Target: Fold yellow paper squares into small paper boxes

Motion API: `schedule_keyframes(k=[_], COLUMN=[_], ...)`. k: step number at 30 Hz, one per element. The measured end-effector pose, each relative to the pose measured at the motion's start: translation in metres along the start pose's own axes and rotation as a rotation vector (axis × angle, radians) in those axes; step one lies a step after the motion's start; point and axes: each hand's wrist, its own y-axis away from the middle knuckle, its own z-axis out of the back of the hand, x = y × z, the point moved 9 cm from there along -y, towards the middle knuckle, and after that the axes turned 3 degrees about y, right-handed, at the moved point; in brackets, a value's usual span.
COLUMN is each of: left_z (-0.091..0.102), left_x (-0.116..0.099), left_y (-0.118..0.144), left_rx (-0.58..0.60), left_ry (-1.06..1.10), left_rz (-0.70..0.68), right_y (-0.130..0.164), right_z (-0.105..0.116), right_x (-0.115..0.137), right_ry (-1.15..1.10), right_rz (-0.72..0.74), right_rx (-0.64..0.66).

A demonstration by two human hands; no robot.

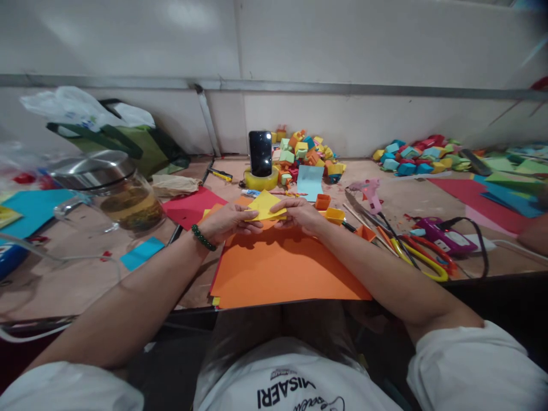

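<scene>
A piece of yellow paper (266, 204) with creased edges is held up between both hands. My left hand (233, 221), a beaded bracelet at its wrist, pinches the paper's left corner. At the right corner my right hand (299, 215) grips it with thumb and fingers. Below them lies a stack of orange paper (291, 268) at the table's front edge. Just beyond my right hand sit a small orange folded paper box (322, 201) and a yellow one (335, 215).
A phone (260, 153) leans upright on a tape roll (261, 180). Behind it rises a pile of folded paper pieces (302, 151). A glass jar (128, 205) stands left. To the right lie scissors (422, 268), a pink glue gun (370, 194) and a purple device (449, 235).
</scene>
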Motion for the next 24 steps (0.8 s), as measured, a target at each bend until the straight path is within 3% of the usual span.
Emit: schedule_keyframes(k=[12, 20, 24], left_z=[0.004, 0.007, 0.012], left_x=[-0.006, -0.006, -0.009], left_y=[-0.002, -0.003, -0.006], left_rx=[-0.001, -0.017, -0.043], left_ry=[-0.072, -0.044, -0.002], left_rz=[-0.063, -0.055, -0.092], right_y=[0.003, 0.002, 0.002], right_z=[0.002, -0.003, 0.003], right_x=[0.002, 0.007, 0.011], right_ry=[0.071, 0.104, 0.036], right_rz=[-0.087, 0.001, 0.049], right_rx=[-0.008, 0.086, 0.034])
